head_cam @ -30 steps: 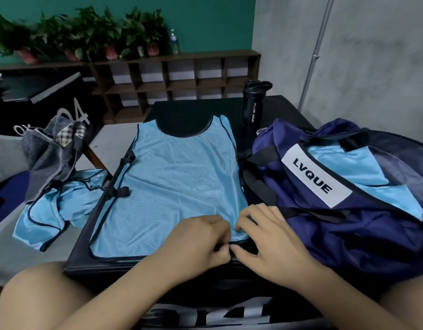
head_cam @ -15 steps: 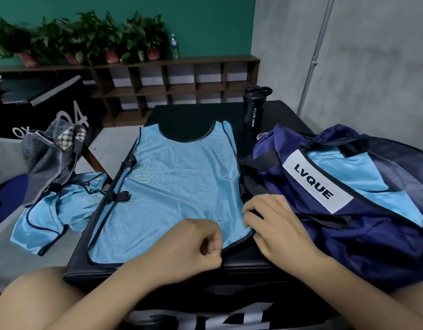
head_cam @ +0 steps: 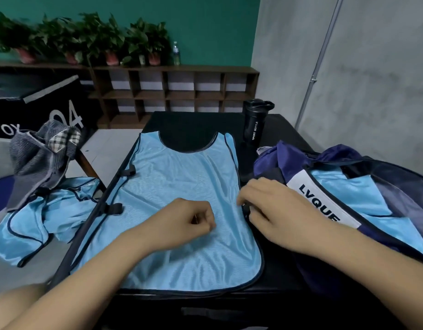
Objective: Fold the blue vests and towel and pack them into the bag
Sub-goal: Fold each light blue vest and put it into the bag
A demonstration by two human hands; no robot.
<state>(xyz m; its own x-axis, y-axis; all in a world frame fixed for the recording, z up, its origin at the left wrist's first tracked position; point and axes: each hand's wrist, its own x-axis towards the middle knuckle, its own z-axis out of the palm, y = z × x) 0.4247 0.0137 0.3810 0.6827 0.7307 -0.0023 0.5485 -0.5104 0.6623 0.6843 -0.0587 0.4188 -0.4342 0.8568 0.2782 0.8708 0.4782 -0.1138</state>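
at ten o'clock from the spread garment, the grey towel [head_cam: 36, 160] hangs bunched, not yet folded. just below it, at nine o'clock, a crumpled vest [head_cam: 34, 225] lies in a heap and touches the towel's lower edge.

the flat vest [head_cam: 186, 182] is spread on the black table [head_cam: 182, 122], with its neck hole toward twelve o'clock and its hem toward six. there are slack ripples near the hem. the left hand [head_cam: 184, 222] rests on its lower middle, fingers clenched into a fist, and no cloth shows inside the curl. the right hand [head_cam: 277, 215] sits at three o'clock on the vest's side trim, its fingertips pinching that dark edge.

past it, from three to four o'clock, the navy bag [head_cam: 289, 151] lies open with a packed vest [head_cam: 348, 194] already folded inside. a black bottle [head_cam: 254, 125] stands at one o'clock, near the vest's shoulder.

the step in hand looks like the first lengthwise fold. to do it well, i judge the right hand should lift the pinched edge low and carry it toward nine o'clock until trim meets trim. meanwhile the left hand should open flat and pin the centre line, so the slippery mesh does not drag. smoothing the ripples toward six o'clock first should keep the crease straight.
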